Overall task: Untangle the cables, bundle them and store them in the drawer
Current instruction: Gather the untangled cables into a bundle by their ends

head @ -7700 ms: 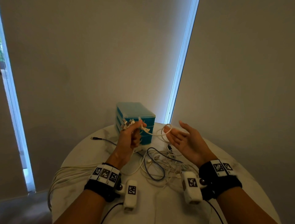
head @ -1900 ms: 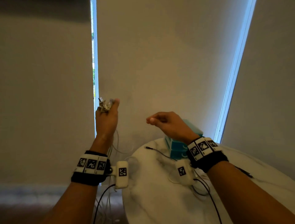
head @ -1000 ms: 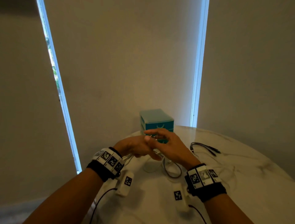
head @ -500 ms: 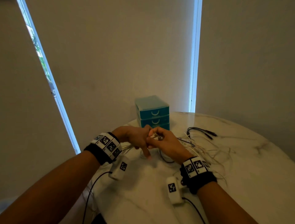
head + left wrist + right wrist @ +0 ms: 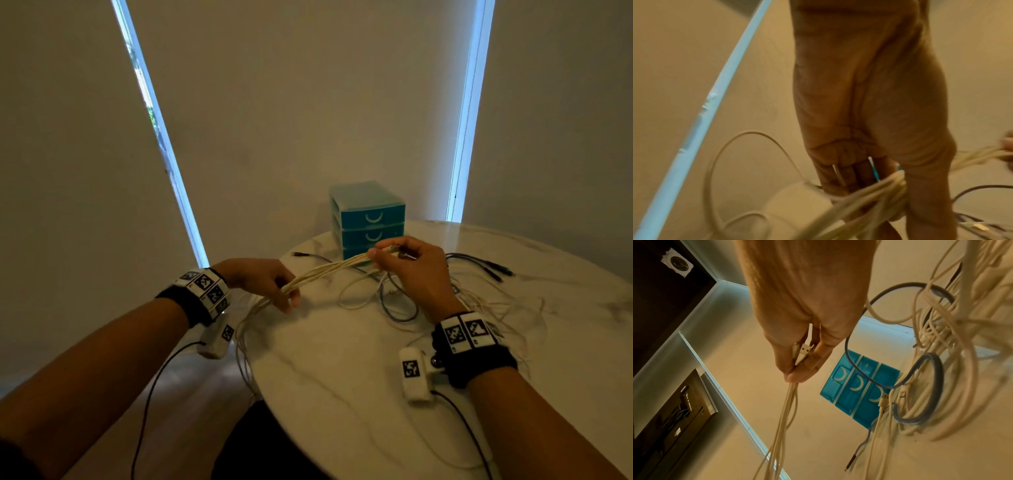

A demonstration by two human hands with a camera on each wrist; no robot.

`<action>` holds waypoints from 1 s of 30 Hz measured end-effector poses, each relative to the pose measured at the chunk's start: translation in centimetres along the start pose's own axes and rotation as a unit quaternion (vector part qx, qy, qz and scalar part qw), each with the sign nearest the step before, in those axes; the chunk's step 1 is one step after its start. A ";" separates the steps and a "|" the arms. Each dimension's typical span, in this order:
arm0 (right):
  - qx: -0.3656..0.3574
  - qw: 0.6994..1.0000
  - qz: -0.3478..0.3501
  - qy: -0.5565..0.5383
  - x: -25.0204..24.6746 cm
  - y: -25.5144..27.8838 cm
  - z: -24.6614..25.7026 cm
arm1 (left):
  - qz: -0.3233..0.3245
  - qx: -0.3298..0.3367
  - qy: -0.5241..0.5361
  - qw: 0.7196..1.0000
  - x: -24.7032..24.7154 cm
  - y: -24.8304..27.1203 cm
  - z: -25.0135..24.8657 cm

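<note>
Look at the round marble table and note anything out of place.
White cables stretched between both hands trail off the round marble table's left edge toward the floor. A loose tangle of white and grey cables lies in front of the shut teal drawer unit.

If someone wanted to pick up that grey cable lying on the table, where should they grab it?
Probably the grey cable at the near curve of its loop, reaching down from above: there it lies alone on the table, while farther back white cables cross it.

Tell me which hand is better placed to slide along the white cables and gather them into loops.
Left, probably. The left hand loosely grips the white cables mid-length, near the slack over the table edge; the right hand pinches the plug ends.
</note>
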State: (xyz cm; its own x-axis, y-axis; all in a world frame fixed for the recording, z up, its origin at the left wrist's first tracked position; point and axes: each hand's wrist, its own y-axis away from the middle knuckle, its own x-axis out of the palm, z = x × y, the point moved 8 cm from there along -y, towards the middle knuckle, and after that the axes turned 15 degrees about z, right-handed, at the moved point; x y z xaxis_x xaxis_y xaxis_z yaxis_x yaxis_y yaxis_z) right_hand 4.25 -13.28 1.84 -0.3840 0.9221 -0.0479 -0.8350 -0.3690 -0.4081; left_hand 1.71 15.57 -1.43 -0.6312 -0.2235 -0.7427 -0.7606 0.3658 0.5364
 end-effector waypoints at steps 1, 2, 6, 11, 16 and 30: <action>0.000 1.000 -0.006 0.003 -0.2 0.0 0.0 | -0.012 -0.012 0.004 1.000 0.2 0.9 1.8; -0.001 1.000 -0.011 0.005 -0.4 -0.1 0.0 | -0.030 -0.028 0.004 0.999 0.2 1.9 3.6; -0.006 1.000 -0.017 0.016 -0.3 -0.2 0.0 | -0.122 -0.050 0.012 0.991 -0.7 6.2 7.7; -0.014 1.000 -0.012 0.023 0.6 -0.2 0.1 | -0.270 -0.026 0.005 0.963 -5.1 10.4 8.3; -0.003 0.998 -0.057 -0.012 -2.3 0.0 -0.2 | -0.334 0.088 0.219 0.913 -4.9 12.4 8.1; 0.006 0.999 -0.045 0.018 -1.0 -0.1 -1.2 | -0.421 0.138 0.433 0.785 -6.5 13.1 11.7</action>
State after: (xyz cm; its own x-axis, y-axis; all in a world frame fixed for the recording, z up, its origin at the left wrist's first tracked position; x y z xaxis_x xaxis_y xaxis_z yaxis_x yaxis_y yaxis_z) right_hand 5.19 -14.01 0.88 -0.2926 0.9552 -0.0441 -0.8707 -0.2852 -0.4007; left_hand -2.34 32.37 5.75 0.1199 -0.9777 -0.1724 -0.9773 -0.0857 -0.1938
